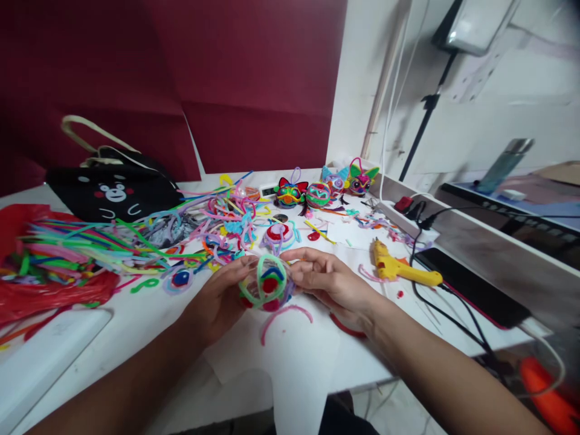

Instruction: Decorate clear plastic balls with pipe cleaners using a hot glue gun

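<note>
Both my hands hold a small clear ball wrapped in pipe cleaners (267, 283), green loops over a red and blue patch, just above the white table (299, 356). My left hand (222, 296) cups its left side with fingers curled round it. My right hand (326, 278) pinches its right side with fingertips. A loose pink pipe cleaner (285, 314) lies curved on the table under the ball.
A tangle of coloured pipe cleaners (212, 223) and a red bag (49, 290) of them lie to the left. Three finished pipe-cleaner heads (317, 190) stand at the back. A yellow glue gun (399, 266), cables and a phone (471, 290) lie at right. A black bear bag (113, 190) sits back left.
</note>
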`<action>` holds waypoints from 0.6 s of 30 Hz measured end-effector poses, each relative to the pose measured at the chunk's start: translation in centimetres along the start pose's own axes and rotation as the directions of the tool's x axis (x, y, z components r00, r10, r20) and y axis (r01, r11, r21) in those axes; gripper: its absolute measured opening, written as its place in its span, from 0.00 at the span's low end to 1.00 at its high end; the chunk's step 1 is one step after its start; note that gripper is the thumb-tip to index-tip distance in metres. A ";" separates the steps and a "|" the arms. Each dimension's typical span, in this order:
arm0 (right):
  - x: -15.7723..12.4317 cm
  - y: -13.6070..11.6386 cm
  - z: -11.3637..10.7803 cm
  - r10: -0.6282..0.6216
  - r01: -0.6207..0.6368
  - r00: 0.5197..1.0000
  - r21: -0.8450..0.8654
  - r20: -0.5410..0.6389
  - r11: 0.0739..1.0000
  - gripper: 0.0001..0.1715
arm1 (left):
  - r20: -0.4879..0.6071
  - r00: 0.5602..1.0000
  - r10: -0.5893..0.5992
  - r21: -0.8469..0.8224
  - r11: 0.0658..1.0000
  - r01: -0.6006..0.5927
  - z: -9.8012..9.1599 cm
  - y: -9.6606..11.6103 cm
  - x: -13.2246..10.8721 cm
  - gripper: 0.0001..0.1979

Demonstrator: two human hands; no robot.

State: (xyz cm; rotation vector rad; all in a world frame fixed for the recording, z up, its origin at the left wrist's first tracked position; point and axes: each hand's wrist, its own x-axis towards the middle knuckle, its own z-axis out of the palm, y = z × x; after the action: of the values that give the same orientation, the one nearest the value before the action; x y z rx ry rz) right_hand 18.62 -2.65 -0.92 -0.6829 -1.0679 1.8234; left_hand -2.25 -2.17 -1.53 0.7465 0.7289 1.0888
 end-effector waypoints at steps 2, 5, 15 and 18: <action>0.2 0.1 -0.2 0.013 -0.014 1.000 0.050 0.025 0.999 0.25 | -0.037 0.999 -0.010 -0.011 1.000 0.009 0.0 0.0 0.1 0.10; 0.5 0.3 -0.3 0.013 -0.018 0.998 0.095 0.057 0.995 0.26 | -0.001 1.000 -0.021 0.012 1.000 0.021 0.1 0.0 0.0 0.10; 0.7 -0.1 -0.6 -0.032 0.023 0.998 0.136 0.062 0.990 0.27 | 0.252 0.922 0.295 0.498 0.777 -0.385 0.1 2.5 -0.4 0.24; 0.7 -0.3 -0.6 -0.019 0.012 0.998 0.118 0.061 0.993 0.27 | 0.469 0.850 0.241 0.720 0.453 -0.525 0.4 3.5 -0.6 0.29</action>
State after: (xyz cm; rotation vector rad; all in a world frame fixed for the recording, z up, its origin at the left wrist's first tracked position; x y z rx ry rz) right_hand 18.93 -1.72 -0.98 -0.5495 -0.9942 1.8888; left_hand -3.87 -1.81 1.65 1.9768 0.8195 0.9511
